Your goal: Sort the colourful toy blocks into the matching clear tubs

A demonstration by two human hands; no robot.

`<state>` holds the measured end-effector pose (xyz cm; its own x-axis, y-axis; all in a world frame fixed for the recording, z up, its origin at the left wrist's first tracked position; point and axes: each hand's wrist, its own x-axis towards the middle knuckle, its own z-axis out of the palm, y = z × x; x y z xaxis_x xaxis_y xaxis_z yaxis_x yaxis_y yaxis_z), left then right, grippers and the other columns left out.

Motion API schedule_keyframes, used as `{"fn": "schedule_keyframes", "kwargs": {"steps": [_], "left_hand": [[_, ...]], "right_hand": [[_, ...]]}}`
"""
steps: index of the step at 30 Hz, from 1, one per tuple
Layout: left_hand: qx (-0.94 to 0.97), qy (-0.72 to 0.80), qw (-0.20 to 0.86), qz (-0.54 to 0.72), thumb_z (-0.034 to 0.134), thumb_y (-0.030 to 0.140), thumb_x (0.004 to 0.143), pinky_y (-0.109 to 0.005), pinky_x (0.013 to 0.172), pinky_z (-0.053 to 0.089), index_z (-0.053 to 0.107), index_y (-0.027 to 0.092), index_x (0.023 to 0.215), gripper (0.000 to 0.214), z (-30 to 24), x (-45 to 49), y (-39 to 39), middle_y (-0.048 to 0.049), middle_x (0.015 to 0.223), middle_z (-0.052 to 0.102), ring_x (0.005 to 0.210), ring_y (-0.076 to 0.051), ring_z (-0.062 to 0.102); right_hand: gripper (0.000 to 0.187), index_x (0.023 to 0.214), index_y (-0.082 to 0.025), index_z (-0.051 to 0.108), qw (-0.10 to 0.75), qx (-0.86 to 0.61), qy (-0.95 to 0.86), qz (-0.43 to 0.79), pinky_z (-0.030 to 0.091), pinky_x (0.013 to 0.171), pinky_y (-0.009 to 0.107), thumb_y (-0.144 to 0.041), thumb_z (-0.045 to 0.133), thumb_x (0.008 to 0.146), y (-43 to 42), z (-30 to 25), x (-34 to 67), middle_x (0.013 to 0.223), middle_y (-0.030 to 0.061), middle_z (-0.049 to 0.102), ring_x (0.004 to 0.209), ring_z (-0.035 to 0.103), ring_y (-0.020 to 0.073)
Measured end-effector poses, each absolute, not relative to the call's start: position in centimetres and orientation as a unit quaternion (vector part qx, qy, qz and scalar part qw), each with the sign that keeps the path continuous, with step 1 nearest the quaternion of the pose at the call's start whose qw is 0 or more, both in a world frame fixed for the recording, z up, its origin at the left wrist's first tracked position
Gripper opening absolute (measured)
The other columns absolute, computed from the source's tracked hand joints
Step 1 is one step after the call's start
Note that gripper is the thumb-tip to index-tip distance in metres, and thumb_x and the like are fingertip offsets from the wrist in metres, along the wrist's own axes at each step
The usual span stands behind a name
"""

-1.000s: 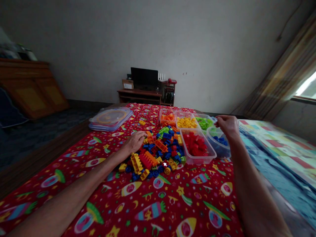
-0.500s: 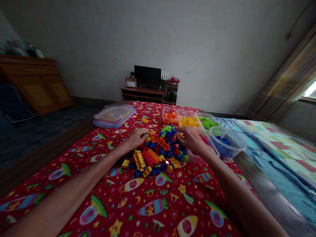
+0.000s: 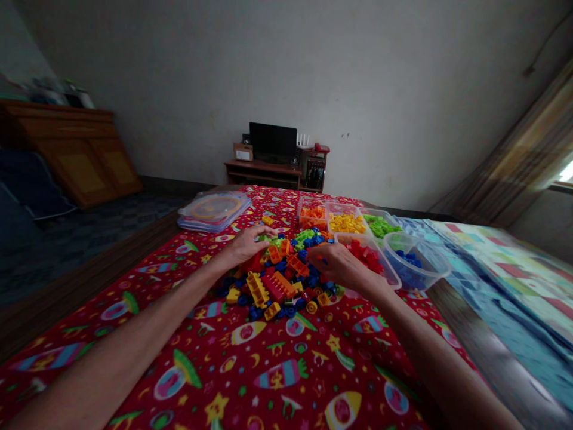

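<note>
A mixed pile of plastic building blocks [image 3: 280,285] lies in front of me, in red, orange, yellow, green and blue. My left hand [image 3: 244,245] is at the pile's far left side, thumb and fingers apart around some green blocks [image 3: 265,239]; I see no firm grip. Over the right side of the pile, my right hand [image 3: 335,261] reaches in with bent fingers. Its fingertips are among blue and orange blocks, and whatever is between them is hidden. A clear bin of red blocks [image 3: 364,257] stands just behind that hand.
Clear bins hold orange blocks [image 3: 312,216], yellow blocks [image 3: 347,223], green blocks [image 3: 380,226] and blue blocks [image 3: 409,263]. Stacked lids [image 3: 215,209] lie at the far left. One yellow block [image 3: 267,220] sits apart on the red patterned cloth [image 3: 277,346].
My right hand has moved left and nearer from the bins' edge onto the pile, uncovering the red blocks. My left hand has shifted slightly left, revealing green blocks. The view has turned a little.
</note>
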<state>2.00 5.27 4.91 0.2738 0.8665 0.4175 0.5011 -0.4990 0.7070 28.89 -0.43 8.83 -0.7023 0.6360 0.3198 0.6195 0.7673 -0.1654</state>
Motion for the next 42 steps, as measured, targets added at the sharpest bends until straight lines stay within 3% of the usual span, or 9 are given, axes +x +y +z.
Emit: {"fn": "schedule_keyframes", "kwargs": {"steps": [3,7,15,20,24,29,35,39,42], "left_hand": [[0.724,0.41,0.32,0.454,0.06,0.031,0.068,-0.038,0.083,0.055,0.063,0.014,0.095,0.032,5.2,2.4,4.9,-0.0074,0.102,0.068,0.099,-0.023,0.063],[0.682,0.389,0.377,0.491,0.062,0.034,0.071,-0.039,0.076,0.058,0.061,0.013,0.098,0.034,6.3,3.5,3.6,-0.0093,0.11,0.066,0.103,-0.025,0.062],[0.66,0.39,0.385,0.514,0.054,0.04,0.081,-0.027,0.057,0.058,0.06,0.014,0.104,0.035,8.1,5.8,1.4,-0.0094,0.099,0.07,0.088,-0.023,0.069],[0.708,0.363,0.369,0.48,0.054,0.042,0.082,-0.031,0.073,0.057,0.066,0.016,0.099,0.034,7.9,7.6,0.5,-0.0068,0.096,0.072,0.089,-0.022,0.068],[0.749,0.365,0.296,0.467,0.055,0.039,0.082,-0.033,0.088,0.052,0.07,0.018,0.094,0.029,7.9,8.2,0.2,-0.0048,0.096,0.073,0.097,-0.023,0.066],[0.743,0.387,0.278,0.47,0.054,0.044,0.081,-0.03,0.078,0.055,0.07,0.017,0.098,0.035,7.9,7.7,0.3,-0.0048,0.09,0.074,0.085,-0.021,0.068],[0.758,0.416,0.19,0.464,0.052,0.028,0.08,-0.026,0.073,0.054,0.073,0.02,0.092,0.025,8.2,8.0,-0.5,-0.0015,0.086,0.074,0.08,-0.019,0.068],[0.783,0.411,0.161,0.438,0.052,0.026,0.08,-0.028,0.076,0.054,0.073,0.02,0.093,0.025,8.5,8.3,-0.8,-0.0018,0.089,0.074,0.079,-0.019,0.069],[0.796,0.41,0.149,0.421,0.053,0.029,0.08,-0.031,0.085,0.052,0.071,0.021,0.099,0.027,8.8,7.9,-0.3,-0.0021,0.098,0.073,0.09,-0.021,0.067]], "right_hand": [[0.024,0.092,-0.018,0.066,0.204,-0.38,-0.902,0.011,0.023,0.052,0.024,-0.014,0.043,0.085,-0.6,8.9,28.8,0.062,0.0004,0.057,0.051,0.039,0.0084],[0.027,0.092,-0.017,0.068,0.224,-0.41,-0.884,-0.019,0.023,0.051,0.024,-0.017,0.041,0.087,-0.6,8.8,28.7,0.059,0.0017,0.059,0.047,0.039,0.0085],[0.028,0.103,-0.018,0.069,0.298,-0.393,-0.87,0.02,0.036,0.06,0.023,-0.031,0.048,0.091,-1.5,8.6,27.4,0.08,0.0095,0.071,0.067,0.062,0.0155],[0.032,0.086,-0.016,0.069,0.295,-0.376,-0.874,0.089,0.034,0.057,0.022,-0.041,0.05,0.09,-2.6,8.6,26.2,0.066,0.0041,0.066,0.06,0.058,0.0128],[0.025,0.076,-0.015,0.067,0.329,-0.373,-0.838,0.223,0.035,0.055,0.02,-0.034,0.054,0.085,-2.5,8.5,25.5,0.066,0.0004,0.065,0.059,0.057,0.0114],[0.027,0.082,-0.015,0.067,0.347,-0.35,-0.783,0.378,0.042,0.057,0.021,-0.039,0.054,0.084,-1.8,8.5,25.6,0.07,0.0016,0.068,0.063,0.06,0.0131],[0.035,0.076,-0.015,0.064,0.342,-0.352,-0.778,0.392,0.043,0.055,0.022,-0.048,0.054,0.082,-1.4,8.1,25.8,0.068,0.0021,0.067,0.063,0.061,0.0135],[0.024,0.08,-0.015,0.065,0.325,-0.383,-0.77,0.393,0.042,0.051,0.021,-0.037,0.056,0.08,-1.4,8.1,25.6,0.066,0.0015,0.067,0.057,0.06,0.0121],[0.02,0.085,-0.014,0.066,0.338,-0.42,-0.773,0.334,0.038,0.047,0.019,-0.03,0.057,0.077,-1.0,9.2,26.7,0.065,0.0015,0.067,0.053,0.058,0.0112]]}}
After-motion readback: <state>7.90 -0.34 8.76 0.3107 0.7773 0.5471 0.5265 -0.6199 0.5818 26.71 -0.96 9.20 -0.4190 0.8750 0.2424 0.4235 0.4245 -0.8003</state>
